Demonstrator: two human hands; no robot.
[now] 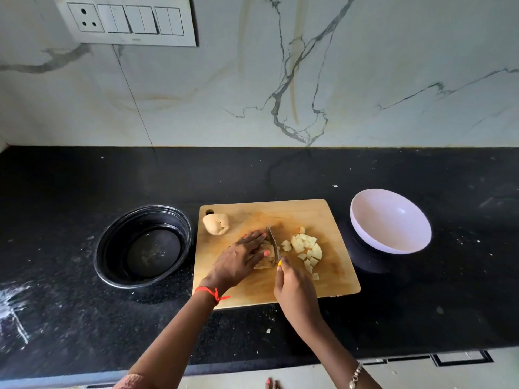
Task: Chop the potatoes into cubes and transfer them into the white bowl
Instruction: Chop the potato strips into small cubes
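Observation:
A wooden cutting board (331, 279) lies on the black counter. My left hand (238, 261) presses down on a partly cut potato (265, 263) at the board's middle. My right hand (293, 289) grips a knife (273, 242) whose blade stands against the potato's right side. A pile of potato cubes (307, 248) lies just right of the blade. A whole peeled potato (216, 224) rests at the board's far left corner. The white bowl (390, 220) stands right of the board, tilted, with nothing visible inside.
A black round pan (144, 245) sits left of the board. The black counter (84, 327) carries white specks and a smear at its left edge. A marble wall with a switch panel (126, 21) rises behind.

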